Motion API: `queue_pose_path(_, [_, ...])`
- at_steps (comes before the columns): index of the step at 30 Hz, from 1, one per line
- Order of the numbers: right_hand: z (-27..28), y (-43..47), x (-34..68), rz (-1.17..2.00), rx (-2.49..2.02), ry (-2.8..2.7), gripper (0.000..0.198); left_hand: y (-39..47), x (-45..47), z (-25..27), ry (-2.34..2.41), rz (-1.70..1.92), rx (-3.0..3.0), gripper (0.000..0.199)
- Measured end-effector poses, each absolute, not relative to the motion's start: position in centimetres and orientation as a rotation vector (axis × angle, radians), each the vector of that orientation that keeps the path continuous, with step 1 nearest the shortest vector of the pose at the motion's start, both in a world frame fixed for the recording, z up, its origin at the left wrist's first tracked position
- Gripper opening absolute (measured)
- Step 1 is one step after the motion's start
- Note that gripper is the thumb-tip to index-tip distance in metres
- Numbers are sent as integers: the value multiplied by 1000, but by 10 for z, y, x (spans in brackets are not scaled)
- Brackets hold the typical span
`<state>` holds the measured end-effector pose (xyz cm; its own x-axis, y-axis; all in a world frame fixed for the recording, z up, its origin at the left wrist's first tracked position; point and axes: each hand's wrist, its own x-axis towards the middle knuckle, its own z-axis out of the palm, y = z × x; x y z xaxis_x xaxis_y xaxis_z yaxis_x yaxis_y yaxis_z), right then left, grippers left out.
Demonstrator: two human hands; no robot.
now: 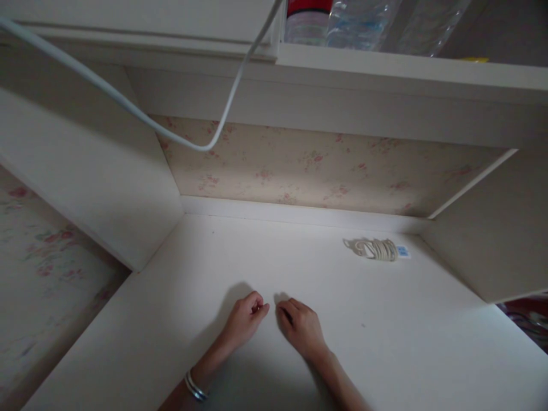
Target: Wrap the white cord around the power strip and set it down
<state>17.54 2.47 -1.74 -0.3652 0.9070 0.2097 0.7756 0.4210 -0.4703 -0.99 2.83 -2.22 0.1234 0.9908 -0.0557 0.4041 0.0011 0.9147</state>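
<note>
Both my hands rest near the front middle of a white tabletop (265, 245), a small gap apart. My left hand (246, 317) is closed, its fingers curled in and the thumb pointing toward the other hand; nothing shows in it. A silver bracelet (196, 387) circles that wrist. My right hand (302, 325) lies with its fingers folded into a loose fist, and no object shows in it either. Beyond it to the right, at the back of the tabletop, lies a coiled off-white cord (377, 249) with a blue and white tag (403, 252), apart from both hands.
A white cable (171, 136) hangs in a loop across the upper left. Above, a shelf (385, 65) holds clear plastic bottles (359, 25) and a red-topped container (307, 23). White side panels (107, 165) and floral wallpaper (299, 162) enclose the back.
</note>
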Motion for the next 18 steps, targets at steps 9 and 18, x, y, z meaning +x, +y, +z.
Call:
queue_pose_path(9, [-19,26,176,382,-1430,-2248,23,27,-10,-23,1414,869,1534,23])
queue_pose_path(18, [-23,26,176,398,-1457,-2245,21,28,-9,-27,1430,869,1557,22])
